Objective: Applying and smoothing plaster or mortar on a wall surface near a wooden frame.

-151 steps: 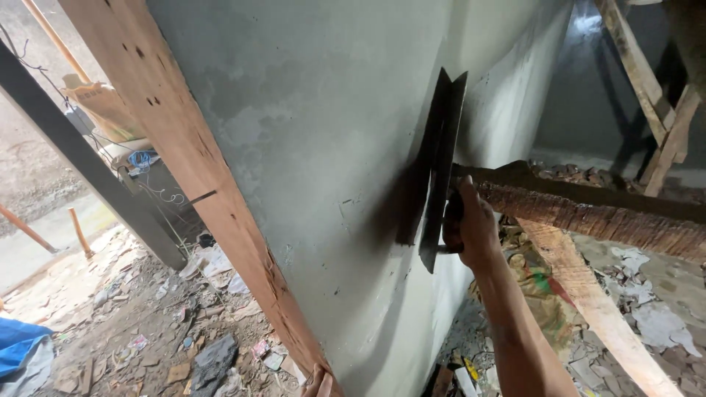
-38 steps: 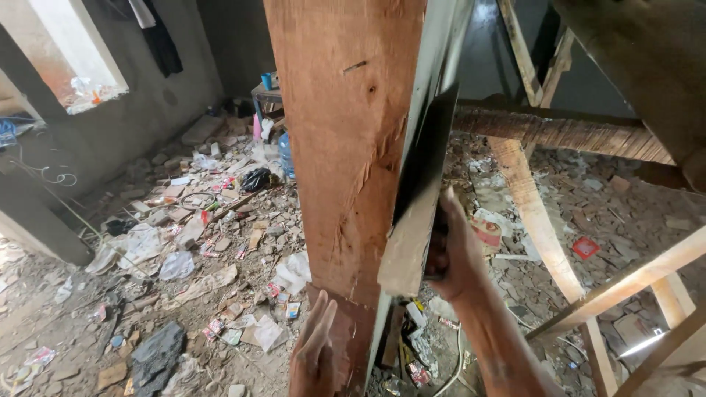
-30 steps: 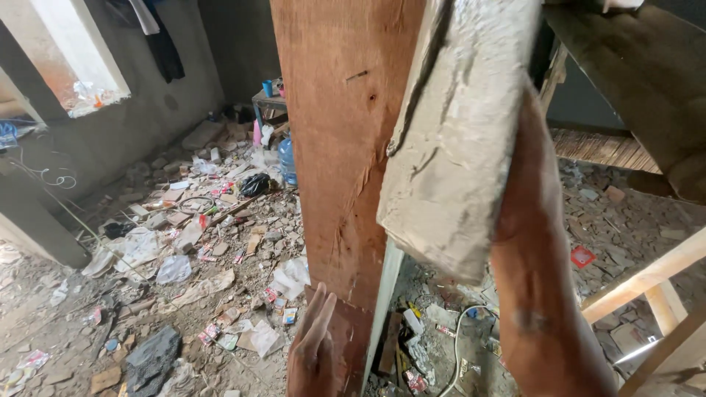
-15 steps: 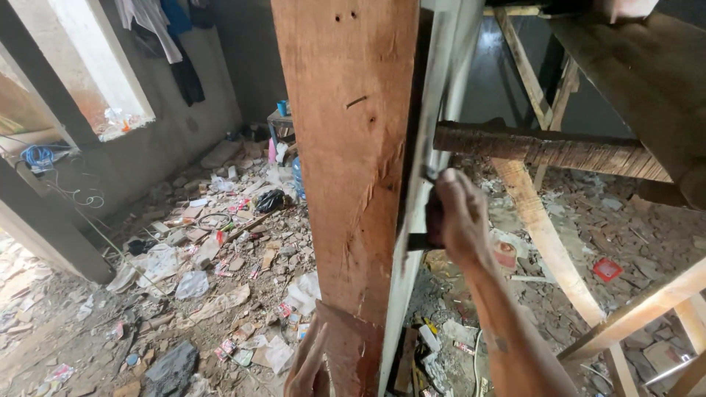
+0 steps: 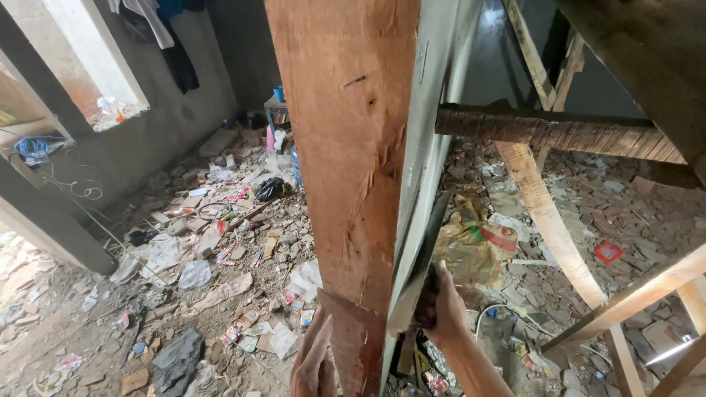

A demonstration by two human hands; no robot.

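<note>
At the far left we see a rubble-strewn floor littered with paper and plastic scraps, below a bright window opening. Toward the middle, our left hand lies open, fingers stretched flat against the lower left edge of the upright wooden plank, gripping nothing. Just right of the plank runs the plastered grey wall edge. Our right hand is closed around the handle of a plastering trowel, whose blade lies tilted against that wall edge. Further right, a rough horizontal beam crosses above slanted timbers.
</note>
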